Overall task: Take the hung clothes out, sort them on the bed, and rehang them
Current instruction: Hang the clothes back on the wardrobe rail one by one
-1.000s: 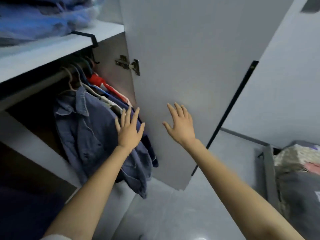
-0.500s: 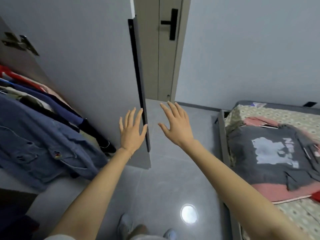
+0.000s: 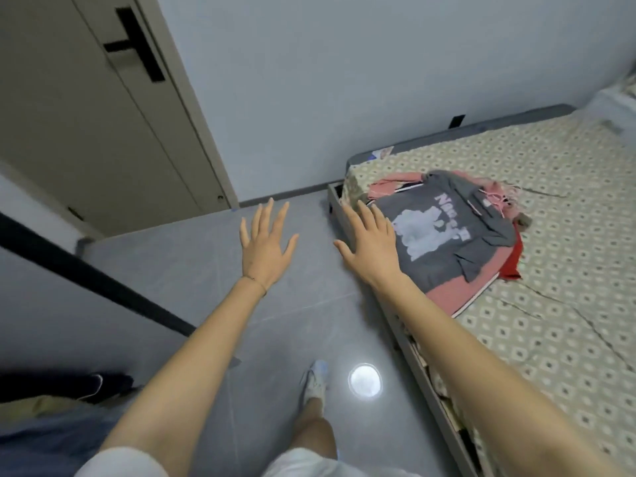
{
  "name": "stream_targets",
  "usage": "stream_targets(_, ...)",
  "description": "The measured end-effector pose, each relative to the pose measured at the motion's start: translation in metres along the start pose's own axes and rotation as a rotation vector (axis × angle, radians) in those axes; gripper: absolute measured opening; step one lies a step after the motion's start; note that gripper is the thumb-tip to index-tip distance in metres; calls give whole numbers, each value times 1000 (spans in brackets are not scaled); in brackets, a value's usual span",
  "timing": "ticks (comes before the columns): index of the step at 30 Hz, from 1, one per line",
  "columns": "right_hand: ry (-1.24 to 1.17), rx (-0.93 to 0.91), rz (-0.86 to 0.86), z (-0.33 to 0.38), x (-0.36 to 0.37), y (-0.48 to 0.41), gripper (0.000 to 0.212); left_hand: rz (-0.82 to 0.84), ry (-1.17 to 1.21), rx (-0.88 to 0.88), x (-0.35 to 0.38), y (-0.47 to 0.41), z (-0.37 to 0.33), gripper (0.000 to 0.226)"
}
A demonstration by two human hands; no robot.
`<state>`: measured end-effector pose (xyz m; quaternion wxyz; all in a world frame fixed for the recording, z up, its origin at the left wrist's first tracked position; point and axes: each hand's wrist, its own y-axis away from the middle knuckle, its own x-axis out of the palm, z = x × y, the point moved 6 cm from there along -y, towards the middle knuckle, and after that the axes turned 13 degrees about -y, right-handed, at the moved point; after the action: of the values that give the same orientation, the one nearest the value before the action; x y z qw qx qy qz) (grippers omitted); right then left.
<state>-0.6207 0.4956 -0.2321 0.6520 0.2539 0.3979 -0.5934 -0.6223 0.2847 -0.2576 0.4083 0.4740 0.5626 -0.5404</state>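
A pile of clothes lies near the foot corner of the bed (image 3: 537,304): a grey printed top (image 3: 444,242) spread flat over pink (image 3: 451,290) and red (image 3: 512,263) garments. My left hand (image 3: 266,246) is stretched out over the grey floor, fingers spread, holding nothing. My right hand (image 3: 370,242) is also spread and empty, hovering at the bed's corner just left of the grey top. A bit of blue clothing (image 3: 44,442) from the wardrobe shows at the bottom left edge.
The wardrobe door's dark edge (image 3: 96,280) runs diagonally on the left. A beige room door (image 3: 103,115) with a black handle stands behind. The bed frame's grey side rail (image 3: 423,383) borders the floor. My foot (image 3: 316,380) is on the tiled floor.
The view has swung right from the wardrobe's hanging clothes towards the bed. Both hands stayed spread and empty and now reach near the clothes pile.
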Motion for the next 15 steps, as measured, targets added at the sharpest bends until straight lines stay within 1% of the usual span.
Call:
stream_targets(8, 62, 283, -77, -127, -45, -43, 70, 52, 64, 278, 59, -123, -114, 62)
stream_targets(11, 84, 385, -112, -167, -62, -63, 70, 107, 64, 370, 78, -167, -150, 62)
stream_targets(15, 80, 534, -162, -216, -83, -80, 71, 138, 39, 499, 101, -219, -198, 68)
